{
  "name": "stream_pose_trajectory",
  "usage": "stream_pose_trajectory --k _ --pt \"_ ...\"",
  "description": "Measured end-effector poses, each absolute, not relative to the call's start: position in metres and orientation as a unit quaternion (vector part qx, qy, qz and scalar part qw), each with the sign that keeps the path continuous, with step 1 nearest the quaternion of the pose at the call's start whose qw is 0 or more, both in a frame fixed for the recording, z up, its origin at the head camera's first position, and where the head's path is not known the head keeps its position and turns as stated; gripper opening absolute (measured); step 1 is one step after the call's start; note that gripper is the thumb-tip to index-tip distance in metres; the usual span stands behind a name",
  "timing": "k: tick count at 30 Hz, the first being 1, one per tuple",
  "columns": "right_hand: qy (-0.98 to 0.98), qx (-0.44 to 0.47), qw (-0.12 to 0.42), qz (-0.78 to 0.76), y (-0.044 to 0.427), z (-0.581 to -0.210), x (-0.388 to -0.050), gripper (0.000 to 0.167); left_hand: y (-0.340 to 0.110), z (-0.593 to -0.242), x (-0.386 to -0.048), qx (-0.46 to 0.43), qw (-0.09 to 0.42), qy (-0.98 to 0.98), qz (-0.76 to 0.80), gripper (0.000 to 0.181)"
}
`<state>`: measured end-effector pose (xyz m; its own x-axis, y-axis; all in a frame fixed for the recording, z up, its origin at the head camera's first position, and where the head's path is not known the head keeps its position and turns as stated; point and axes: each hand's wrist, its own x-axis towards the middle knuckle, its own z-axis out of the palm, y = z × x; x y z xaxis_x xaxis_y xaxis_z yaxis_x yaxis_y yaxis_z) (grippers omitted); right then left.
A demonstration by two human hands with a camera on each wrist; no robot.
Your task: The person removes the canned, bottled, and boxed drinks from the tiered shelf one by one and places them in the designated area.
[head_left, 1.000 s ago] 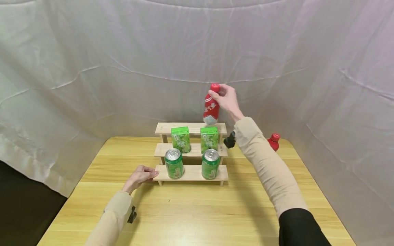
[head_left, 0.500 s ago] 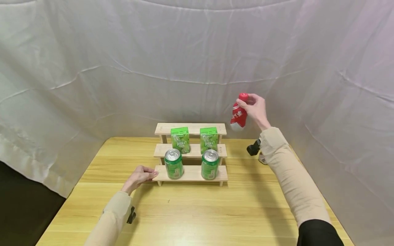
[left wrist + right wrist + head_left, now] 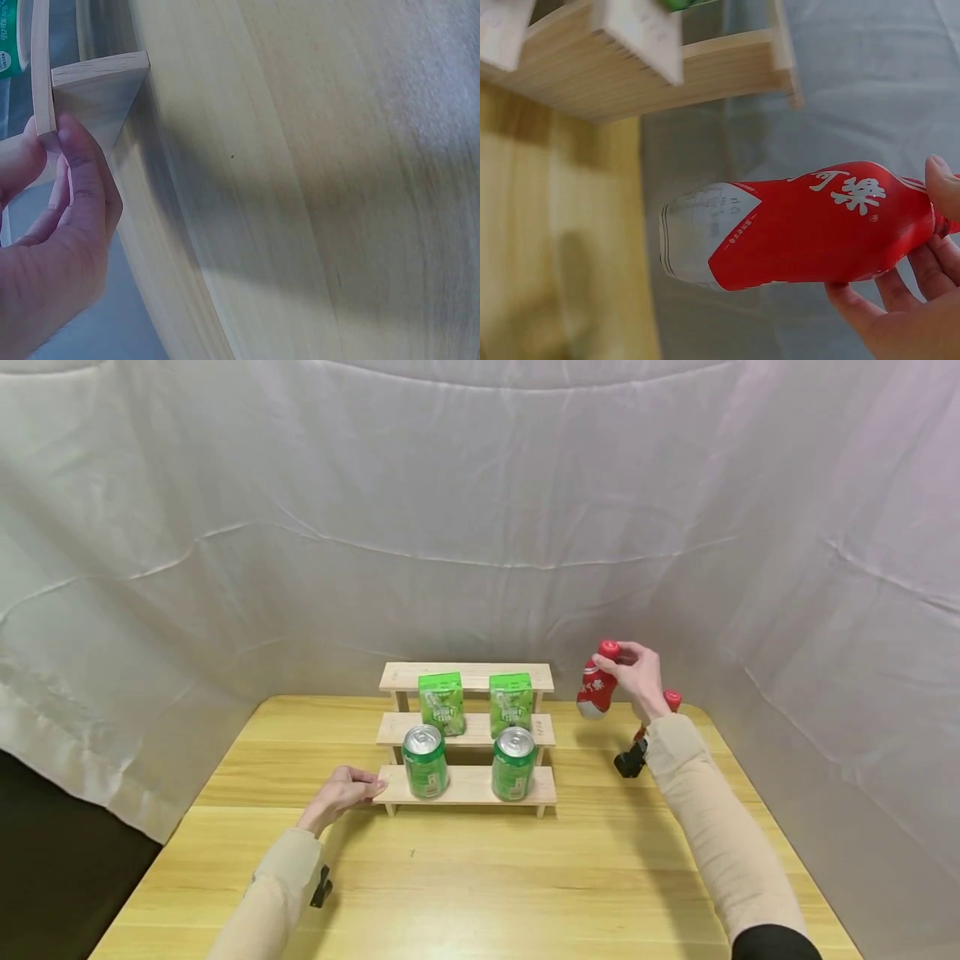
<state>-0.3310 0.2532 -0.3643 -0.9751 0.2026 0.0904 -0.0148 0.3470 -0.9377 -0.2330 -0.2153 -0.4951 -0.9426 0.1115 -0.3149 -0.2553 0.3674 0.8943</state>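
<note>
Gripped only near its cap by the right hand (image 3: pixel 636 675), the red bottle (image 3: pixel 596 687) tilting beneath it could slip onto the desk (image 3: pixel 450 893), while the left hand (image 3: pixel 341 793) pinches the wooden rack's (image 3: pixel 467 783) lowest step.

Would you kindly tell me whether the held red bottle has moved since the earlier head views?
Yes: the red bottle has moved right and lower, from above the wooden rack to beyond its right end.

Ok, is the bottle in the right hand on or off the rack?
Off: the right hand holds the bottle aloft, visibly apart from the rack.
</note>
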Motion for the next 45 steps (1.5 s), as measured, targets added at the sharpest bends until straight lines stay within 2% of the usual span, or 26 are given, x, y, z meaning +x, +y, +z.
stream_pose_trajectory --k 10,18,45 --pt "-0.812 -0.101 0.059 0.571 0.262 -0.409 -0.327 0.057 -0.215 -0.497 -0.234 -0.043 0.163 0.812 0.559 0.04" --pt "-0.804 -0.109 0.041 0.583 0.264 -0.428 -0.324 0.057 -0.215 -0.497 -0.234 -0.041 0.162 0.814 0.557 0.04" --pt "-0.802 -0.11 0.019 0.587 0.268 -0.439 -0.325 0.059 -0.215 -0.497 -0.233 -0.035 0.162 0.804 0.571 0.036"
